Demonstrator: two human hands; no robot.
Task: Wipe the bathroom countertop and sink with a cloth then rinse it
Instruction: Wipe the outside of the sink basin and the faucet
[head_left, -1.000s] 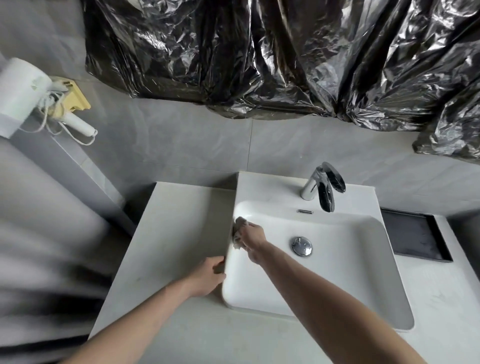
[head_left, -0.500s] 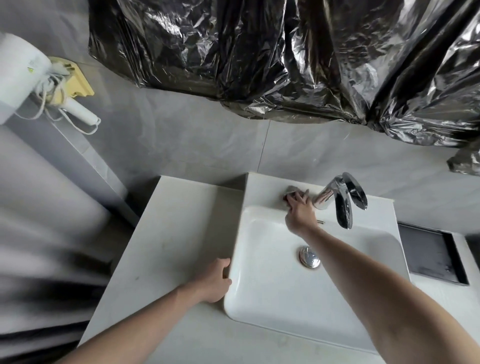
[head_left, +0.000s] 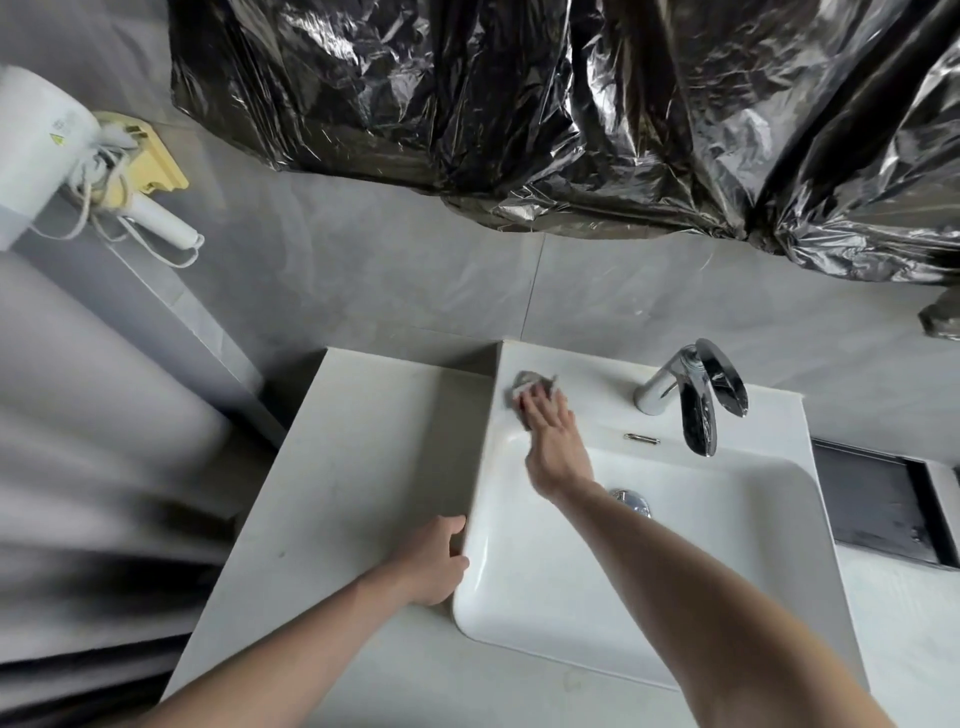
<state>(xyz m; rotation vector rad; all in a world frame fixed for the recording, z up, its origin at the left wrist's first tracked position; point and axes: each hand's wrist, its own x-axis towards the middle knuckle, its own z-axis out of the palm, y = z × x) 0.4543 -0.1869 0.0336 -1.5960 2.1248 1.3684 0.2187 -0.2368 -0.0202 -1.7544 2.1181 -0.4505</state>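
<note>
Since half a second ago the right hand (head_left: 553, 441) has slid the cloth (head_left: 524, 387) away from the faucet (head_left: 680, 392) to the sink's (head_left: 675, 649) back left corner, and the left hand (head_left: 434, 564) has kept its place.

Head view: the right hand presses the grey cloth flat on the sink's rear ledge, left of the faucet. Its fingers look fairly straight over the wad, but motion blur stops me telling whether this grip pinches the cloth or only pushes it. The left hand braces against the sink's left outer wall where it meets the tabletop (head_left: 353, 467), thumb on the rim, its fingers hidden beneath it, holding nothing loose.

To wipe well, I would keep the cloth flat, work overlapping strokes along the ledge, then go round the faucet base.

The right arm partly hides the drain stopper (head_left: 631, 501). A dark tray (head_left: 878, 506) right of the sink is cut off by the frame edge.
</note>
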